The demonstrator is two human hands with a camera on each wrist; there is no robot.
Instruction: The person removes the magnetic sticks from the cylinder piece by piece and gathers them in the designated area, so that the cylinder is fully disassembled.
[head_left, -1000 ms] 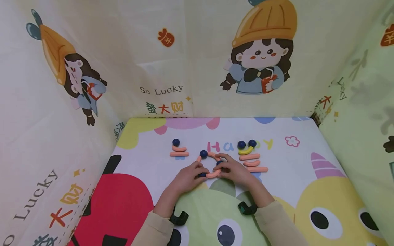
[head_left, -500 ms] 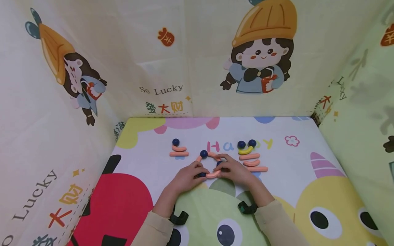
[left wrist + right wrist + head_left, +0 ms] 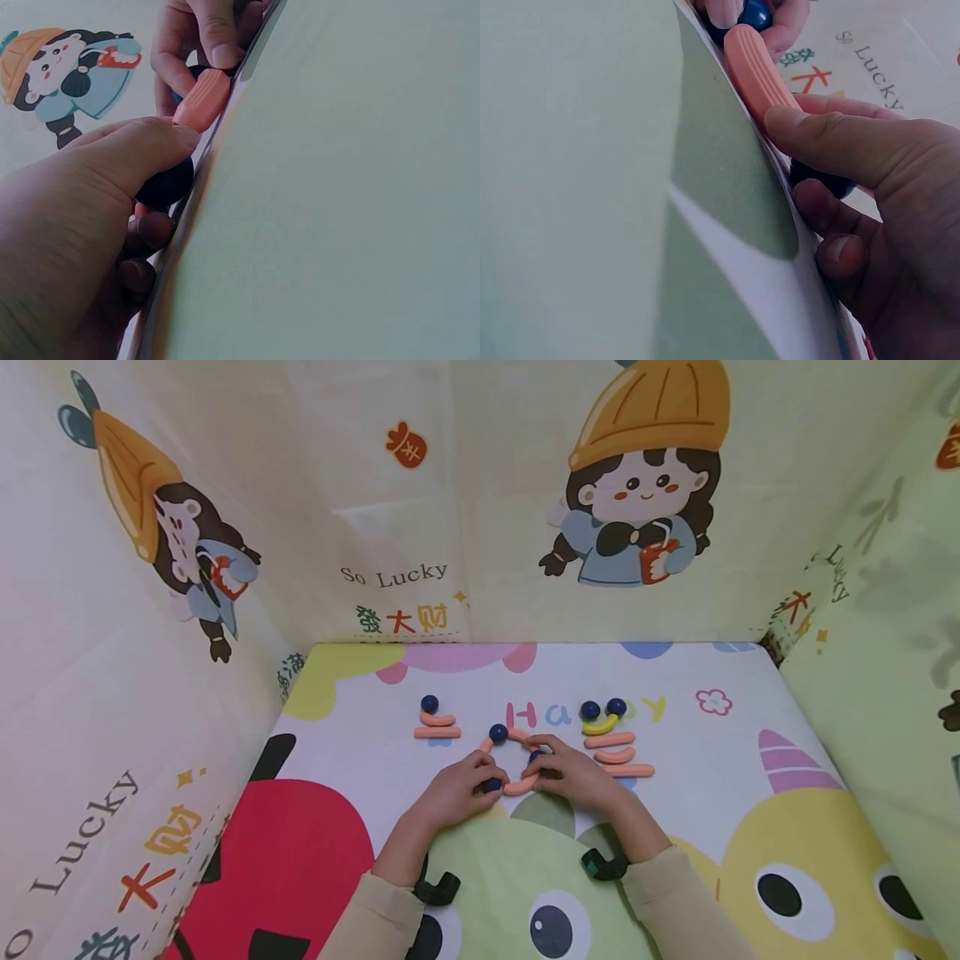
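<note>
Left hand (image 3: 459,790) pinched a dark blue ball (image 3: 168,184) while the right hand (image 3: 573,774) pinched the curved pink rod (image 3: 752,69) beside another ball (image 3: 823,180); these pieces belonged to a ring (image 3: 518,736) on the counter (image 3: 360,747), apparently gripped from both sides to steady its joints.

Left hand (image 3: 459,789) and right hand (image 3: 576,774) near each other, fingers bent.
Both forearms (image 3: 405,853) slant inward, thumbs pointing toward each other.

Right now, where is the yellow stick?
In the head view, the yellow stick lies right of centre, beyond the right hand, below two blue balls, above a pink stick.
</note>
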